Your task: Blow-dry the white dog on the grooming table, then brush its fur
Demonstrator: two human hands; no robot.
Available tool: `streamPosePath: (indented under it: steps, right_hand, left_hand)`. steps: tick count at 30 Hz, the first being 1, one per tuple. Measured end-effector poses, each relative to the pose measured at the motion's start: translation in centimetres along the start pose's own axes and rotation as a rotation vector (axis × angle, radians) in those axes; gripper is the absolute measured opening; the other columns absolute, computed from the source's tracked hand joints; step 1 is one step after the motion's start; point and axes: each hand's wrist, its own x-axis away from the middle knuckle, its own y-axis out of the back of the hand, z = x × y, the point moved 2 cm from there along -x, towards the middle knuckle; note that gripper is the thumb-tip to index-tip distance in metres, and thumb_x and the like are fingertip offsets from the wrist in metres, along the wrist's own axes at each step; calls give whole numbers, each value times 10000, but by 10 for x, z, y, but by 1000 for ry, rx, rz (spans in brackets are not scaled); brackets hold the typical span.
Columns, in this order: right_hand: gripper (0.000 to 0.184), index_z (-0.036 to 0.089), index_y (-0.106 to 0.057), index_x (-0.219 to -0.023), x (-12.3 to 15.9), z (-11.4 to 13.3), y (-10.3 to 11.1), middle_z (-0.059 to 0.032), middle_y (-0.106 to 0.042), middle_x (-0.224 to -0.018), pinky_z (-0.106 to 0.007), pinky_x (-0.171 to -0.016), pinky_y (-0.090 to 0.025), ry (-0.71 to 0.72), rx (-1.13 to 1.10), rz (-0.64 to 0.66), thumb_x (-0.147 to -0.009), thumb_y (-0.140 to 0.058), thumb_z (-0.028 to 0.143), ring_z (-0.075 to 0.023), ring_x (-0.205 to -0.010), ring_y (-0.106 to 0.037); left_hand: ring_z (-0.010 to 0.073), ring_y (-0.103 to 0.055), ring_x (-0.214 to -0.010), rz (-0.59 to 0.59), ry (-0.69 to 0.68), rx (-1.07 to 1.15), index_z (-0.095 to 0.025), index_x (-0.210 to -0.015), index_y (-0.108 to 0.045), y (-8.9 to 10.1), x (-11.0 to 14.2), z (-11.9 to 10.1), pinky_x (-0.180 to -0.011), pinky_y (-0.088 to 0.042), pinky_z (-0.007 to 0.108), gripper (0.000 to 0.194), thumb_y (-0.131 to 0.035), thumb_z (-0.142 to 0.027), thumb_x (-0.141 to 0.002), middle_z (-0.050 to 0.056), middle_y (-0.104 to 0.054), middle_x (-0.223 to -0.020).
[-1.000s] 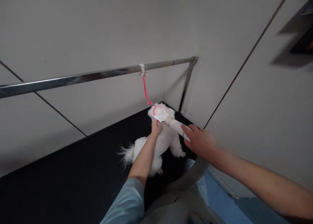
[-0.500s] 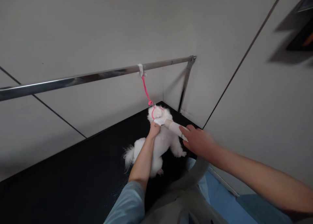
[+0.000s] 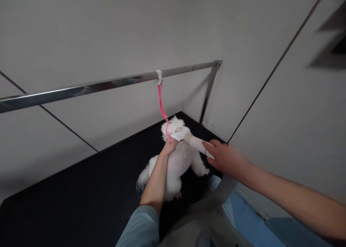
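A small white fluffy dog (image 3: pixel 180 160) sits on a black table mat. A pink loop leash (image 3: pixel 161 103) runs from its neck up to a metal bar. In my right hand (image 3: pixel 225 157), closed around it, is the white nozzle (image 3: pixel 198 144) of a dryer hose, whose flat tip points at the dog's head. My left hand (image 3: pixel 170 146) is closed at the dog's neck, just below the nozzle tip; its fingertips, and whatever they grip, are hidden.
The chrome bar (image 3: pixel 108 85) crosses above the table, with a white strap (image 3: pixel 159 76) around it. Walls meet behind the black table (image 3: pixel 81 189). A grey ribbed hose (image 3: pixel 223 191) curves down by my body. Dark frames hang at upper right.
The dog's head has turned and shifted slightly left, and the leash hangs a little differently. Both hands stay near its head, with the nozzle still held. The camera view has shifted slightly.
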Motion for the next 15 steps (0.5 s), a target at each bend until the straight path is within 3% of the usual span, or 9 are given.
streamPosePath:
  steps: [2, 4, 8, 12, 14, 15]
  right_hand:
    - [582, 249, -429, -1492, -1, 1, 0, -137, -623, -1250, -340, -693, -499, -7, 7, -17, -921, -534, 290, -267, -904, -709]
    - [593, 245, -420, -1497, 0, 3, 1, -139, -623, -1245, -339, -685, -495, 0, 23, -21, -918, -538, 290, -267, -890, -707]
    - [583, 252, -427, -1487, 4, 10, 2, -141, -619, -1249, -327, -687, -487, 37, 40, 13, -917, -547, 275, -258, -887, -705]
    - [548, 238, -451, -1467, 9, 15, 1, -140, -630, -1203, -325, -694, -487, 40, 43, 56, -927, -542, 253, -262, -904, -704]
    - [547, 236, -462, -1460, 9, 15, -2, -135, -636, -1184, -327, -692, -486, 36, 28, 69, -921, -549, 247, -267, -905, -705]
    - [556, 234, -458, -1465, 9, 14, -4, -138, -634, -1195, -329, -693, -486, 19, 19, 64, -917, -551, 248, -271, -913, -705]
  left_hand:
    - [241, -683, -889, 93, 27, -22, -165, -1022, -736, 1, 3, 0, -874, -555, 381, 388, -810, -264, -654, 87, -732, -894]
    - [232, -681, -847, 100, 35, -46, -164, -1019, -736, 2, 4, 0, -856, -558, 382, 371, -795, -268, -667, 71, -720, -832]
    - [268, -668, -1050, 91, -53, -48, -171, -1002, -744, 1, 5, 3, -1011, -493, 422, 358, -805, -286, -669, 99, -737, -907]
    - [257, -683, -992, 96, -48, -30, -175, -1092, -723, 5, 5, 9, -986, -501, 418, 442, -810, -279, -672, 114, -735, -983]
    - [260, -682, -1013, 48, -41, -53, -183, -1126, -712, 13, 2, 12, -977, -500, 401, 469, -806, -266, -674, 125, -727, -1044]
    - [271, -677, -1042, -31, -35, -86, -186, -1119, -714, 20, -1, 13, -987, -490, 397, 459, -803, -260, -675, 130, -725, -1053]
